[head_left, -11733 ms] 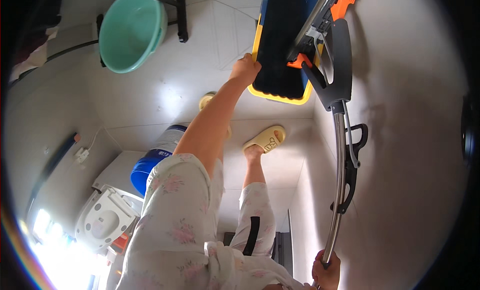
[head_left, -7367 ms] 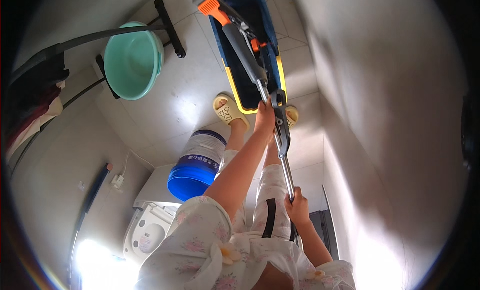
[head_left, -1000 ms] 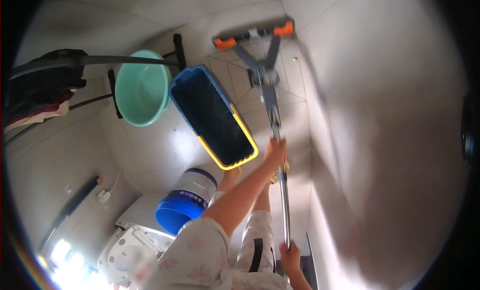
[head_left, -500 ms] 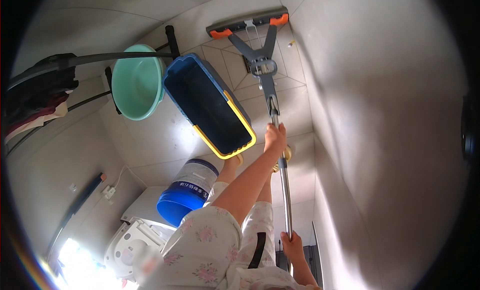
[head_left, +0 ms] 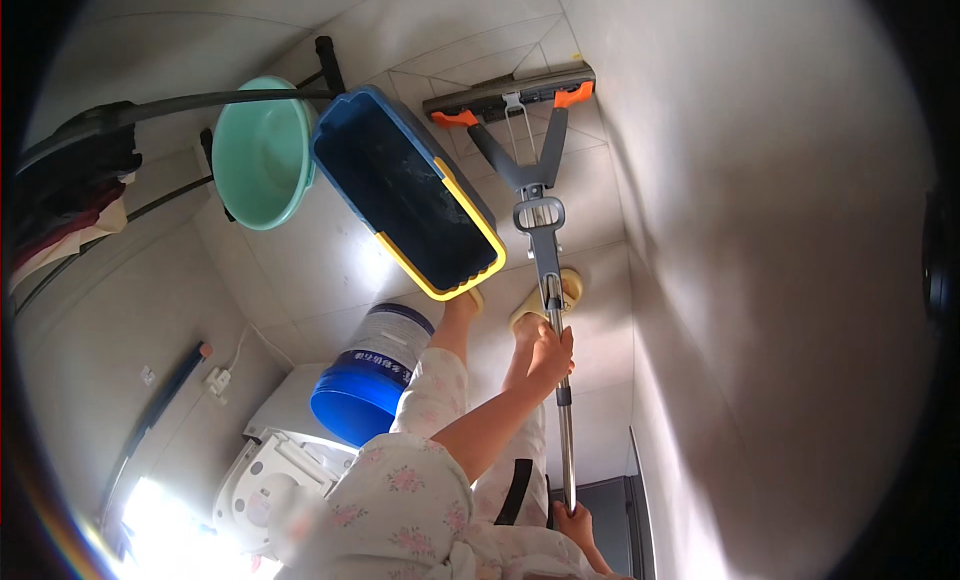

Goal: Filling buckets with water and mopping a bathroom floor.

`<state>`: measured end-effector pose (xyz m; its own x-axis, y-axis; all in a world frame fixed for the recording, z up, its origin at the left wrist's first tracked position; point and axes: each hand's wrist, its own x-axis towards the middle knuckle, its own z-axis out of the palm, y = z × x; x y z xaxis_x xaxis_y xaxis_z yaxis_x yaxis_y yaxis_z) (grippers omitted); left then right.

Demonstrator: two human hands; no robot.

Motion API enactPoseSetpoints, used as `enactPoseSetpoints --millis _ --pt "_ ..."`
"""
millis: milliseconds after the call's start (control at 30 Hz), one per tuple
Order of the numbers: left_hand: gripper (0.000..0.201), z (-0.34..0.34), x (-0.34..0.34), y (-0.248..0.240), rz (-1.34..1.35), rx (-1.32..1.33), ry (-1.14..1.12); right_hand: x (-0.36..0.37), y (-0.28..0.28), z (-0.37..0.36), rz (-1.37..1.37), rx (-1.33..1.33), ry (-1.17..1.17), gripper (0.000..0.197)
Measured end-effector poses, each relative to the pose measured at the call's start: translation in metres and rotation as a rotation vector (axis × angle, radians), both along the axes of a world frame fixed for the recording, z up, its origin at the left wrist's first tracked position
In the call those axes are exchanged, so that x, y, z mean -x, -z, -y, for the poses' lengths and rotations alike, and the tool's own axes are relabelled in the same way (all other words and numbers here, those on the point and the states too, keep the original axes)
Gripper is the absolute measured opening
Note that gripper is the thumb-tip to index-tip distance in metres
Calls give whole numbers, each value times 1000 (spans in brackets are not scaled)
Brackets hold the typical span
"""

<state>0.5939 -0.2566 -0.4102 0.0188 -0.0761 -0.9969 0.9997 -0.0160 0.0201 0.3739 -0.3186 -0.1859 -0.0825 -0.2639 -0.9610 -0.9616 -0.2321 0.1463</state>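
Observation:
A long sponge mop with a steel pole, a grey forked frame and orange end clips stretches away from me. Its wide dark head rests on the floor tiles near the right wall. My left hand is wrapped around the pole about midway, just beyond a grey collar. Lower down, close to my body, my right hand is closed around the pole's near end. To the left of the mop stands a deep rectangular bucket, blue with a yellow rim section and a dark inside.
A mint-green basin stands left of the bucket, by a black rack with dark clothes. A blue-and-white drum and a white toilet are at the lower left. My slippered foot is beside the pole; a wall runs along the right.
The mop has been pulled back toward me, its head sliding nearer across the tiles. Both hands have come closer to my body, still gripping the pole.

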Motion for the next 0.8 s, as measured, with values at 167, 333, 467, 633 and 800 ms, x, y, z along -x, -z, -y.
enactPoseSetpoints --millis 167,333,467,633,800 --pt "23 2 39 -4 -1 110 -22 22 -6 7 96 147 -95 29" --pt "25 -7 31 22 271 135 -21 43 36 9 161 133 -152 31" --pt "30 4 -48 70 300 36 112 -13 111 29 203 106 -220 29" --pt "25 -5 -93 106 675 -190 1065 -35 183 63 267 41 -167 36" --pt "16 -57 -130 162 838 -165 1023 -100 247 68 434 -141 223 25"
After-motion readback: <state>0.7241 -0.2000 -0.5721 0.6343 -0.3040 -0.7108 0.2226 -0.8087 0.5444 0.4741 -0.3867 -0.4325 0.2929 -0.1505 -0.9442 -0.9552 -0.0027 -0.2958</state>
